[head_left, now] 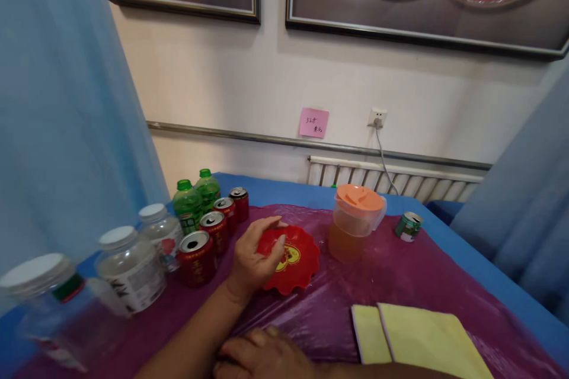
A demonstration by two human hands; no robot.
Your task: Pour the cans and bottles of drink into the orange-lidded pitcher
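Observation:
A red plate (306, 260) with a wavy rim and a yellow emblem lies on the purple plastic sheet. My left hand (255, 254) is over its left side, thumb and fingers curved and apart, with nothing seen between them; whether it touches the plate I cannot tell. Low in the view, my right hand (267, 356) rests palm down beside my left forearm, fingers stretched leftward and partly cut off by the frame's edge. Right of the plate stands a clear pitcher (349, 237) with an orange lid and amber liquid inside.
Several red cans (196, 260), two green bottles (186, 204) and three clear white-lidded jars (133, 278) line the left side. A green can (409, 227) stands far right. Folded yellow cloth (431, 337) lies front right. Blue curtains (66, 100) hang on both sides.

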